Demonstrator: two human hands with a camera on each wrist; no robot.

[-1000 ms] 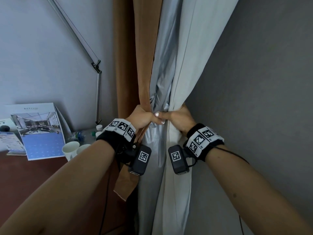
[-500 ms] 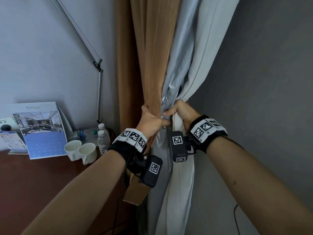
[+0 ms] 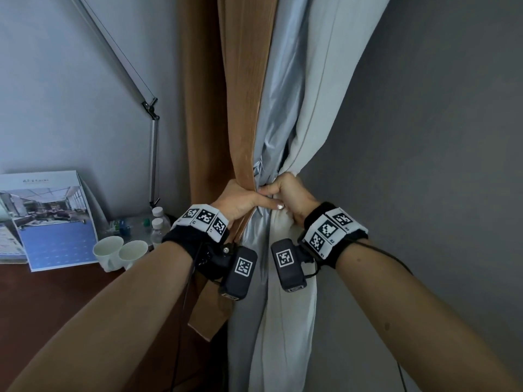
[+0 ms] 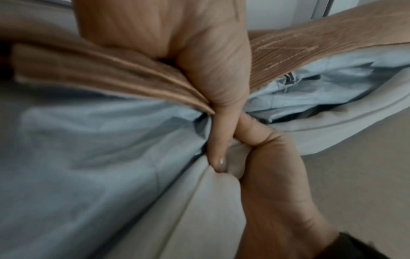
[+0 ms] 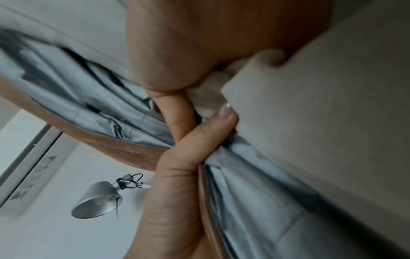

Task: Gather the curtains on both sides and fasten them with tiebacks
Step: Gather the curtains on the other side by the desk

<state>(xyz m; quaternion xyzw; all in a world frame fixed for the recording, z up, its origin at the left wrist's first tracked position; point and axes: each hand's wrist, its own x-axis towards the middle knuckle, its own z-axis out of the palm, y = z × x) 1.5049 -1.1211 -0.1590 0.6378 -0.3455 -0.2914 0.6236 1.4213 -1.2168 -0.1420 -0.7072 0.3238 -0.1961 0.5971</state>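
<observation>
A brown curtain (image 3: 246,94), its silver-grey lining (image 3: 280,108) and an off-white curtain (image 3: 325,94) hang gathered into one bundle. My left hand (image 3: 254,198) grips the brown side at the waist of the bundle, thumb across the front. From the right, my right hand (image 3: 278,190) grips the off-white folds, touching the left thumb. A flat brown fabric strip (image 3: 209,312) hangs below my left wrist. In the left wrist view the left thumb (image 4: 219,140) presses over grey lining (image 4: 88,157). The right wrist view shows my right hand (image 5: 177,78) bunching off-white cloth (image 5: 310,105).
A dark wooden desk (image 3: 42,306) at the left carries a calendar (image 3: 53,222), two white cups (image 3: 121,250) and water bottles (image 3: 158,222). A metal lamp arm (image 3: 152,142) rises by the brown curtain. A grey wall (image 3: 424,165) fills the right.
Both hands keep hold of the bundle at about the same height. The brown curtain has been drawn further across the front of the grey lining.
</observation>
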